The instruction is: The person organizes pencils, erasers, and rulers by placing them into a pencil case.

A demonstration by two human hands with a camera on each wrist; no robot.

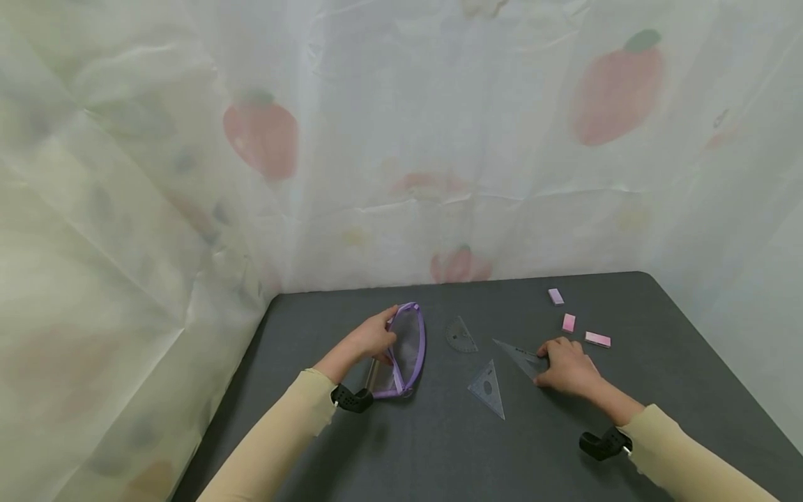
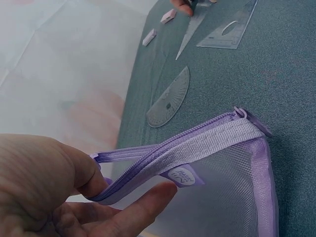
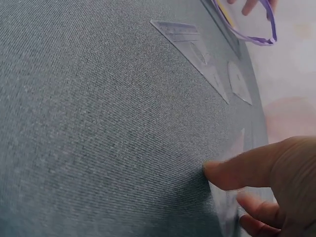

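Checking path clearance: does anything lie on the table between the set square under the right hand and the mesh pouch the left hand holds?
Yes. Between the set square and the mesh pouch lie a protractor and a second set square, flat on the table.

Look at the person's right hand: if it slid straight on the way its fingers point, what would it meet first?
Probably the protractor: the right hand rests on a clear set square, fingers pointing left toward it, though depth is unclear.
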